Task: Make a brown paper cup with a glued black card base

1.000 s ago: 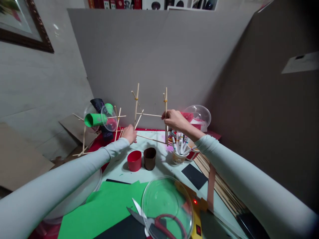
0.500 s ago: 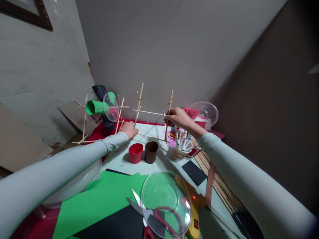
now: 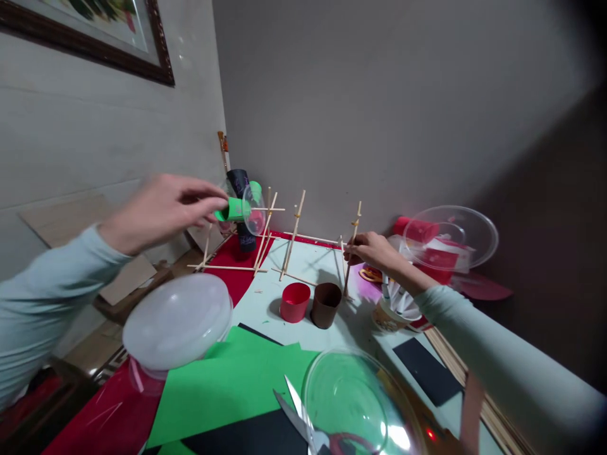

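Left hand (image 3: 164,208) raised at left, blurred, fingers pinched toward the green paper roll (image 3: 230,208) on the far stick stand; can't tell if it actually grips it. Right hand (image 3: 372,249) pinching the right upright of the wooden stick frame (image 3: 348,253), which stands on the table (image 3: 265,297) just behind the red cup (image 3: 294,302) and brown cup (image 3: 325,304), near the back wall
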Motion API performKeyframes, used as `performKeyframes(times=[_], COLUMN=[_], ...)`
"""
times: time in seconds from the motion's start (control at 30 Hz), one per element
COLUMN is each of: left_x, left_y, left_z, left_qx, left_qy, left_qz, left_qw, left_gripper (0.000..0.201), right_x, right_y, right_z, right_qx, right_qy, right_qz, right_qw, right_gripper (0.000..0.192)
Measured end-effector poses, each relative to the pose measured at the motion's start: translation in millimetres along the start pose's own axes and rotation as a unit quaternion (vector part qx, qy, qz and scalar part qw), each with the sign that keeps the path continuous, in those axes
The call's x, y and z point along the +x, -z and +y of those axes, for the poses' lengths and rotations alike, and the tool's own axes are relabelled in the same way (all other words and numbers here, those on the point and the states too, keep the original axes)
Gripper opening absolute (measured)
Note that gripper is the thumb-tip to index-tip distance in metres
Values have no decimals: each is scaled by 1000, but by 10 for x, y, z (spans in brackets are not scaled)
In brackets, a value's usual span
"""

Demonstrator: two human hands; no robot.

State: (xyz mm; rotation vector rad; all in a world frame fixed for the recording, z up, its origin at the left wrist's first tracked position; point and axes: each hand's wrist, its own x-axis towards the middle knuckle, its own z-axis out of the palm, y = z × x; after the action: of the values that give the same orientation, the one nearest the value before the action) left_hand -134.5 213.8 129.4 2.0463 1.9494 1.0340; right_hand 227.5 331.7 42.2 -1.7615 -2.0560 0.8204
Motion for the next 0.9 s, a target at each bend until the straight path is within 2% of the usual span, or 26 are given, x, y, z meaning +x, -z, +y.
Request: performKeyframes(times=[0.07,0.13,0.27,0.37,0.5,0.63,0.73,0.9], left_x=[78,172,230,144,69,125,184,242], left_y=[149,142,-125,-362,-642,-859,-933,-928], left_z=[-393,-844,-1649,-2022,-2250,-2353,-2422,-2527], left_qx=[-27,-46,-64,-91,-151,-167,-167,-168], left_qy=[51,112,227,252,229,218,206,185], left_qz=[32,13,-115,-189,-252,-270,-282,-310], left_qw=[998,993,965,945,928,923,922,917], left_gripper=[38,32,33,36,37,37,37,37], right_x=[23,36,28,10,-4,-6,10,58], right_y=[-23,-31,-19,-7,-11,-26,-32,-35], right_z=[-2,-14,-50,-75,-93,-86,-57,10], right_qx=[-5,-14,-32,-49,-67,-64,-59,-51], right_qy=[-11,-22,-41,-60,-83,-91,-92,-87], right_qz=[-8,-12,-5,2,4,1,2,3], right_qw=[1000,1000,999,997,994,994,994,995], right_gripper=[29,29,29,29,29,29,29,29])
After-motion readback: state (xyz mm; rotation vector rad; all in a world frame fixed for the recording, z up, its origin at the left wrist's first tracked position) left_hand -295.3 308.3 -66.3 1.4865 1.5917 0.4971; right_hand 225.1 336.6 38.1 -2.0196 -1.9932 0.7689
